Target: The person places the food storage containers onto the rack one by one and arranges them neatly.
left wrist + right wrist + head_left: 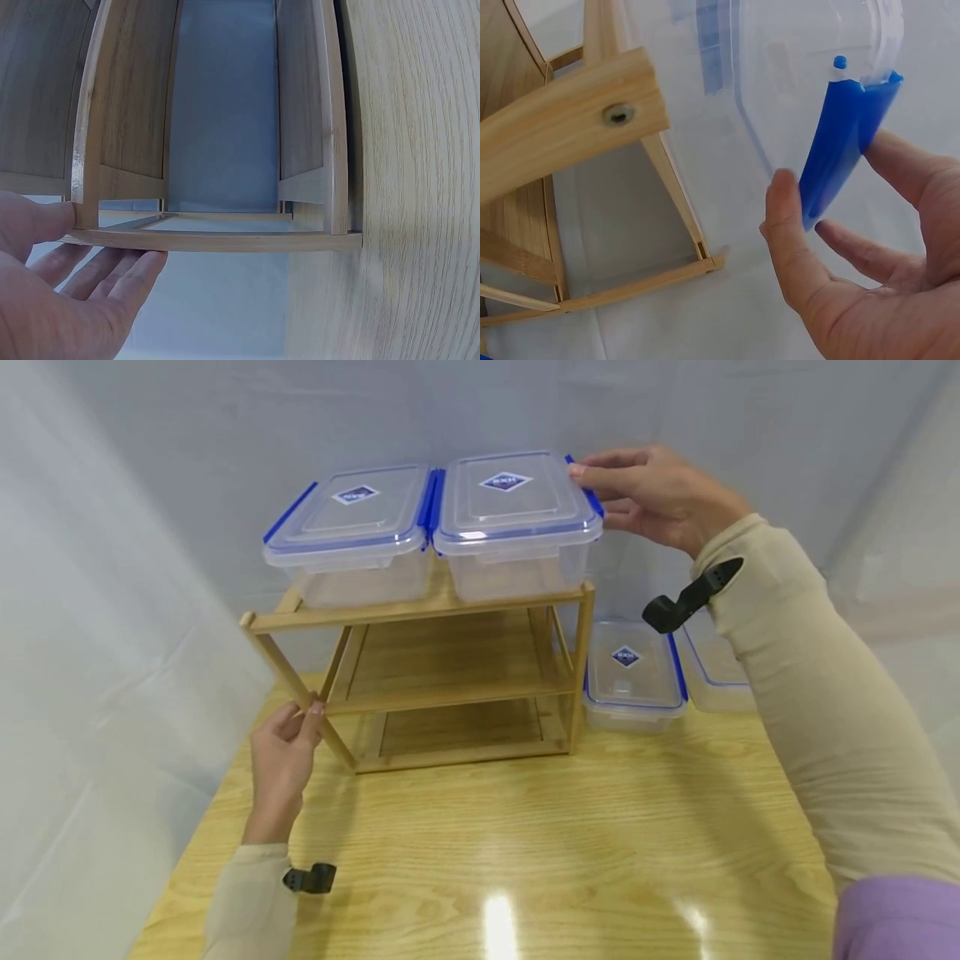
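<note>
A three-tier wooden rack (450,697) stands on the table, with two clear lidded food containers side by side on its top tier. My left hand (283,756) holds the rack's left front post at the middle shelf. In the left wrist view its thumb lies by the shelf edge and the fingers (139,277) bend along the post's outer side. My right hand (660,497) grips the right-hand container (517,518) at its right edge. The right wrist view shows thumb and fingers around the blue latch (840,142). The left-hand container (352,527) sits close beside it, blue latches almost meeting.
Right of the rack, another clear container (633,672) with blue latches stands on the wood-grain table (525,835). One more container (716,664) is beside it, partly behind my right sleeve. Pale sheeting (135,610) hangs behind and at the sides.
</note>
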`<state>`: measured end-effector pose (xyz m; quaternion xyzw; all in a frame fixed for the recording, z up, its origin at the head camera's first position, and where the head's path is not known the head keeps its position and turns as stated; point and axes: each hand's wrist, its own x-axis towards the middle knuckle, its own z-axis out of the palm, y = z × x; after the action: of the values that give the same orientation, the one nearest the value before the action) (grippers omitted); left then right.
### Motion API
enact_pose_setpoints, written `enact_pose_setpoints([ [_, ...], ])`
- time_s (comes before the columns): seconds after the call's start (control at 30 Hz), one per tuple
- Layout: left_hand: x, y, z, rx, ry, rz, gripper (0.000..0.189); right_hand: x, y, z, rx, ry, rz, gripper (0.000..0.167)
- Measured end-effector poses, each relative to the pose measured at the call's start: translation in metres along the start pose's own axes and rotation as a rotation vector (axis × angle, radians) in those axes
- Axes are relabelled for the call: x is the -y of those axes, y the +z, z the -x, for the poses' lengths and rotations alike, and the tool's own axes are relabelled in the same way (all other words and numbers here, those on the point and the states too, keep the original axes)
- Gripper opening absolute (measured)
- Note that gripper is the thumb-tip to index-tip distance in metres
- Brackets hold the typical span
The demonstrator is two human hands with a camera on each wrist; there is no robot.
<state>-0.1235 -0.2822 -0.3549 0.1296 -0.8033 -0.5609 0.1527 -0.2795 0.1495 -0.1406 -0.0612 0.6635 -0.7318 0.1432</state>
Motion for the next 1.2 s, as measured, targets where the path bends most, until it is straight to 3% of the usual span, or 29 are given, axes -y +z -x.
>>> enact_pose_setpoints([
  [0.27,0.000,0.000,-0.001,-0.008,-0.001,0.006,0.045,-0.011,-0.022,0.012,-0.014,-0.012,0.032,0.064],
  [0.4,0.001,0.000,-0.001,-0.007,0.005,0.007,0.044,-0.020,-0.035,0.024,-0.005,-0.042,0.115,0.060],
  [0.67,0.001,-0.001,-0.002,0.000,0.011,0.002,0.046,-0.050,-0.060,0.044,0.022,-0.088,0.172,0.050],
  [1.0,0.001,-0.001,-0.002,0.001,0.016,-0.009,0.047,-0.102,-0.079,0.053,-0.030,-0.050,0.485,0.061],
  [1.2,0.002,-0.001,-0.003,0.001,0.007,0.006,0.045,-0.134,-0.090,0.056,-0.052,-0.038,0.577,0.063],
])
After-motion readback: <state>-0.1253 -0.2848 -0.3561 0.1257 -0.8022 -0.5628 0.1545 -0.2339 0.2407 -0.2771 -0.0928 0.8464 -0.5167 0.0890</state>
